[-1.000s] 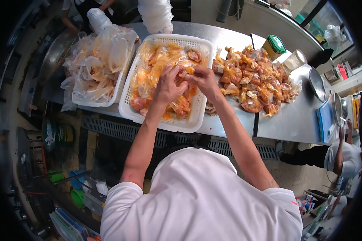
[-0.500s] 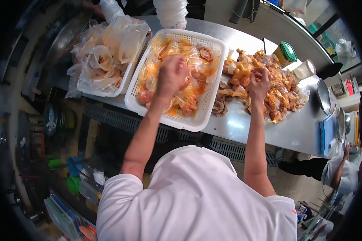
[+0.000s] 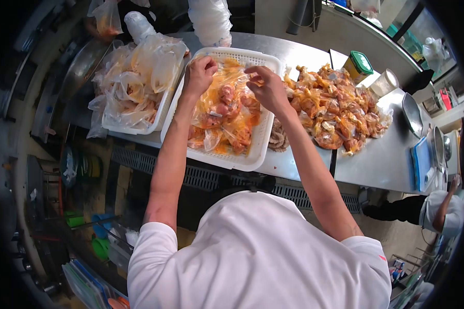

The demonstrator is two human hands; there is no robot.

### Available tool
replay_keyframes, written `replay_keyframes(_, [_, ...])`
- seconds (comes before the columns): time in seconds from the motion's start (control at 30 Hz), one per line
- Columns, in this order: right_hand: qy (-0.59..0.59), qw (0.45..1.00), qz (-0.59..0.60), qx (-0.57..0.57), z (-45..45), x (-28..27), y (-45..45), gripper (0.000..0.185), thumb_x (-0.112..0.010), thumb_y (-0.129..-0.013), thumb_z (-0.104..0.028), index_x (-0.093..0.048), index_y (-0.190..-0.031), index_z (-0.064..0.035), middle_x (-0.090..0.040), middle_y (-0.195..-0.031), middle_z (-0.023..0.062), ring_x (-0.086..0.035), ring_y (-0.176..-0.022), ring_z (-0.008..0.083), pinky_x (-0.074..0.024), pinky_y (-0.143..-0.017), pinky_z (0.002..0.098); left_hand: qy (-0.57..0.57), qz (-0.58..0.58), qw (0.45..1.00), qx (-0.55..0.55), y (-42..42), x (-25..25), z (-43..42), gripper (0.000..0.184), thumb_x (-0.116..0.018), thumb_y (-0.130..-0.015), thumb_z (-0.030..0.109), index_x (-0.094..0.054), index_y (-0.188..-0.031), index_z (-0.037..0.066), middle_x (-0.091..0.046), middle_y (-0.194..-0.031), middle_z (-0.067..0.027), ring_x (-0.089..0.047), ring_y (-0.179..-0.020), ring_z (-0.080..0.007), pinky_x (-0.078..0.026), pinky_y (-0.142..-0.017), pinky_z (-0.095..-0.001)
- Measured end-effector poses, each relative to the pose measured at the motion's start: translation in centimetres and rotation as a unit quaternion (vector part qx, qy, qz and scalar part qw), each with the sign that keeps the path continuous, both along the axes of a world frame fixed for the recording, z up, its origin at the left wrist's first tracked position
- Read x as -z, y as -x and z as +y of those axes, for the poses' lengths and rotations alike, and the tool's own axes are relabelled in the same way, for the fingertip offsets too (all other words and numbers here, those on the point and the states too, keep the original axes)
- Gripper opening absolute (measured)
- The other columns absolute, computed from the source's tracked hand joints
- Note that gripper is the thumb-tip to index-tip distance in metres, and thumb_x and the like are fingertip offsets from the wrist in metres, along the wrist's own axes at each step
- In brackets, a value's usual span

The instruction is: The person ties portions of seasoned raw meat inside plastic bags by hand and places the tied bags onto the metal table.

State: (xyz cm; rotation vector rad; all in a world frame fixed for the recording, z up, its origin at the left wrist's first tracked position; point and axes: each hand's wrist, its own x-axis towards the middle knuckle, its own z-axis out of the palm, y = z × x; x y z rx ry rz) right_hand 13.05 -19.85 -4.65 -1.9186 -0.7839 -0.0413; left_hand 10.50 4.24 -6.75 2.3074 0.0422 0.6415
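A clear plastic bag of raw meat pieces in orange marinade [image 3: 227,100] lies over other bagged meat in a white perforated basket [image 3: 252,164]. My left hand [image 3: 200,77] is at the basket's far left, its fingers curled closed on the bag's plastic. Over the far right part of the basket, my right hand [image 3: 265,87] has bent fingers pinching the same film, though the fingertips are partly hidden. Right of the basket is a big heap of knotted bags of marinated meat [image 3: 340,110]. A greyish crumpled item [image 3: 278,138] sits between heap and basket.
Left stands a white tub piled with plastic bags [image 3: 139,92]. Behind the basket is a stack of wrapped white containers [image 3: 210,23]. A green-lidded tub [image 3: 359,65], a white cup [image 3: 385,82] and a blue board [image 3: 421,162] are rightward. Another person [image 3: 441,212] stands far right.
My right hand has left the heap and come over the basket. My left hand has moved back and leftward, and the bag's film now spreads between both hands.
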Motion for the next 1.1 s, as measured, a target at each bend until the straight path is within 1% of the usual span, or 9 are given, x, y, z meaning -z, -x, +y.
replay_keyframes(0.2, [-0.051,0.998,-0.017,-0.016,2.3,-0.7,-0.1,0.03,-0.072,-0.079,-0.003,-0.067,-0.109,-0.0031,-0.069,-0.104,0.0171,-0.069,-0.093,0.0293,-0.0545,-0.08,0.039,-0.321,-0.137,0.936,-0.038,-1.2,8.5,1.4,0.015,-0.058,-0.08,-0.004,-0.065,-0.092,0.001,-0.068,-0.083,-0.0128,-0.068,-0.08,-0.0259,-0.053,-0.073,-0.0337])
replay_keyframes(0.3, [-0.011,1.0,-0.012,-0.017,1.7,-1.2,-1.0,0.033,-0.071,-0.084,-0.003,-0.067,-0.117,-0.0054,-0.069,-0.112,0.0128,-0.069,-0.095,0.0245,-0.0544,-0.083,0.0373,-0.135,0.074,0.988,-0.006,-2.5,6.0,2.0,0.016,-0.058,-0.079,-0.004,-0.067,-0.092,0.001,-0.069,-0.084,-0.0112,-0.068,-0.08,-0.0239,-0.053,-0.074,-0.0323])
replay_keyframes(0.57, [-0.017,0.964,-0.258,0.056,3.6,-2.7,-1.1,0.038,-0.075,-0.082,-0.015,-0.067,-0.119,-0.0085,-0.062,-0.125,0.0201,-0.061,-0.113,0.0332,-0.0474,-0.097,0.0433,0.035,-0.193,0.978,0.067,1.0,-8.9,-1.1,0.008,-0.06,-0.094,0.002,-0.068,-0.092,0.002,-0.063,-0.071,-0.0047,-0.059,-0.067,-0.0107,-0.049,-0.064,-0.0258])
replay_keyframes(0.67, [0.153,0.985,-0.08,0.011,3.9,-0.4,-3.8,0.02,-0.07,-0.089,-0.019,-0.069,-0.098,-0.0014,-0.071,-0.086,0.0142,-0.069,-0.082,0.0286,-0.0546,-0.074,0.0426,-0.006,-0.164,0.986,0.037,3.3,-9.5,0.2,0.008,-0.06,-0.094,0.001,-0.068,-0.093,0.003,-0.064,-0.076,-0.0011,-0.056,-0.063,-0.0085,-0.046,-0.059,-0.0241])
replay_keyframes(0.77, [0.022,0.999,0.028,-0.013,2.2,-2.9,-2.8,0.018,-0.066,-0.094,-0.017,-0.067,-0.092,0.0011,-0.065,-0.069,0.0097,-0.066,-0.062,0.02,-0.0537,-0.059,0.0352,-0.091,-0.195,0.976,-0.03,5.1,-9.0,2.4,0.013,-0.057,-0.095,0.002,-0.069,-0.101,0.004,-0.066,-0.082,0.0012,-0.055,-0.061,-0.0076,-0.046,-0.057,-0.0238])
replay_keyframes(0.83, [0.036,0.996,0.082,-0.017,2.1,-6.6,-0.5,0.02,-0.062,-0.097,-0.016,-0.066,-0.091,0.0035,-0.064,-0.07,0.0082,-0.063,-0.06,0.012,-0.0529,-0.056,0.0291,0.182,-0.084,0.979,-0.023,7.3,-8.9,1.0,0.018,-0.055,-0.095,0.004,-0.068,-0.108,0.004,-0.067,-0.085,0.0015,-0.059,-0.064,-0.0082,-0.048,-0.058,-0.0225])
replay_keyframes(0.93, [-0.072,0.985,0.152,-0.046,3.7,-9.3,1.5,0.02,-0.062,-0.097,-0.014,-0.064,-0.095,0.0062,-0.066,-0.075,0.0078,-0.066,-0.065,0.0134,-0.0568,-0.061,0.028,0.096,-0.078,0.97,0.207,7.8,-7.3,-2.6,0.045,-0.066,-0.09,0.004,-0.054,-0.133,0.008,-0.057,-0.131,-0.0077,-0.06,-0.094,-0.0113,-0.054,-0.078,-0.0291])
replay_keyframes(1.03, [-0.155,0.971,0.156,-0.098,4.9,-7.2,1.1,0.018,-0.062,-0.097,-0.013,-0.064,-0.099,0.0047,-0.067,-0.079,0.0076,-0.068,-0.067,0.015,-0.058,-0.063,0.0281,-0.019,-0.112,0.988,0.107,7.4,-6.4,-6.2,0.055,-0.066,-0.088,-0.001,-0.049,-0.139,0.009,-0.056,-0.13,-0.0097,-0.062,-0.099,-0.0128,-0.053,-0.08,-0.0289])
replay_keyframes(1.1, [-0.215,0.961,0.112,-0.136,3.9,-4.7,-0.4,0.039,-0.071,-0.09,-0.014,-0.059,-0.124,0.0003,-0.069,-0.111,0.0146,-0.069,-0.103,0.0211,-0.0569,-0.086,0.0345,0.054,-0.056,0.994,0.075,6.8,-6.9,-5.6,0.052,-0.065,-0.089,-0.002,-0.05,-0.137,0.009,-0.063,-0.112,-0.0075,-0.064,-0.085,-0.0123,-0.053,-0.07,-0.0274])
